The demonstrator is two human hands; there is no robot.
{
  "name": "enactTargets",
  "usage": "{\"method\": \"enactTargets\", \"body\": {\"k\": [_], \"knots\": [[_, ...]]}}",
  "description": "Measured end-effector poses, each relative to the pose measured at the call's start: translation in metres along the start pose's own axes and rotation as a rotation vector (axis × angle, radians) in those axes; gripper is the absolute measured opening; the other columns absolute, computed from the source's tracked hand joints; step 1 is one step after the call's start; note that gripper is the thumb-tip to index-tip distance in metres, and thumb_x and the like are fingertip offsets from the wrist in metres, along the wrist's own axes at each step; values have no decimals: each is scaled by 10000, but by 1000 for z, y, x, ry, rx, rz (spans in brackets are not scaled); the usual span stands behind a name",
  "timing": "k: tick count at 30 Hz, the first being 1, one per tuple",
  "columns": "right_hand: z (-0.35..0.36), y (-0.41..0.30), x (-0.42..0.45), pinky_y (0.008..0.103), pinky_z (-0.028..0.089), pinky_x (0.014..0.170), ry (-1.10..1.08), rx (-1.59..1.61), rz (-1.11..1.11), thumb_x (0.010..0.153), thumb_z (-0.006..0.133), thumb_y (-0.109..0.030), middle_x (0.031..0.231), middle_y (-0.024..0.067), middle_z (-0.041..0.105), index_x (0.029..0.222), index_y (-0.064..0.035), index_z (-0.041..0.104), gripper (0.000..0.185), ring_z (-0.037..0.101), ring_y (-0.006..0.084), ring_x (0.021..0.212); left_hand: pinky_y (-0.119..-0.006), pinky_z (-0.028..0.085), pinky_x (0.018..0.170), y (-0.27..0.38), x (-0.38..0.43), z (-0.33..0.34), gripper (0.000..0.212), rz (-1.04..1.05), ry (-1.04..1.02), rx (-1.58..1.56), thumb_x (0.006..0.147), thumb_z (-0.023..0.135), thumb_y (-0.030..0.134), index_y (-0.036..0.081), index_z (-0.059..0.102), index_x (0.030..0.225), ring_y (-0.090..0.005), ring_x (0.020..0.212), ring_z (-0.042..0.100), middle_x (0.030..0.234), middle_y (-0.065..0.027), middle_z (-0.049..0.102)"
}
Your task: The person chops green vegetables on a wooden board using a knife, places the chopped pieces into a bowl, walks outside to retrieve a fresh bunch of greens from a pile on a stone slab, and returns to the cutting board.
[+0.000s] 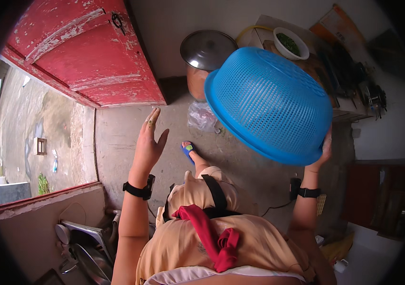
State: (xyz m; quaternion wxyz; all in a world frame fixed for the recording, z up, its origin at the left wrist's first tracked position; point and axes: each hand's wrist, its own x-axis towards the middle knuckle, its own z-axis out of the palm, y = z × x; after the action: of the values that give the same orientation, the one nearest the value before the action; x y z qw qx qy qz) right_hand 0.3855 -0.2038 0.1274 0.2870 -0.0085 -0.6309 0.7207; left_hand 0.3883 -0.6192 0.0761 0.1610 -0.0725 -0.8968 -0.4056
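A large blue plastic colander basket (270,103) is held up at the right, tipped on its side with its bottom facing up and away. My right hand (325,151) grips it from the right; most of the fingers are hidden behind the mesh wall. On the other side, my left hand (150,140) is raised with fingers extended and thumb apart, holding nothing. Small green bits cling to one of its fingers. Near that hand stands a red wooden door (92,60) with peeling paint.
A brown pot with a metal lid (208,50) stands by the wall, a clear plastic bag (201,117) before it. On the worktop sits a white bowl (305,53) of chopped greens. Metal pans (92,258) lie at lower left. The doorway opens onto a concrete yard (54,117).
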Motion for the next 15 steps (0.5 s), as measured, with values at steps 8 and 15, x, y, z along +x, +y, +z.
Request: {"method": "enactTargets", "body": {"k": [8,15], "knots": [[-52,5,20,328,406,900,188,-514,-506,897,382,-195,1251,108,425,1274,-34,343,412,490,205,1046,-389,351,928,20,-38,-78,602,-171,105,-132,793,534,-10,108,265,1319,-242,1156,414,1289,-115,387],[-28,28,47,325,409,872,172,-771,-527,820,499,-125,1245,107,440,1288,-112,322,500,497,236,1044,-293,384,873,7,-90,-171,484,-361,392,-417,862,468,71,80,278,1308,-198,1076,474,1220,-143,442]]}}
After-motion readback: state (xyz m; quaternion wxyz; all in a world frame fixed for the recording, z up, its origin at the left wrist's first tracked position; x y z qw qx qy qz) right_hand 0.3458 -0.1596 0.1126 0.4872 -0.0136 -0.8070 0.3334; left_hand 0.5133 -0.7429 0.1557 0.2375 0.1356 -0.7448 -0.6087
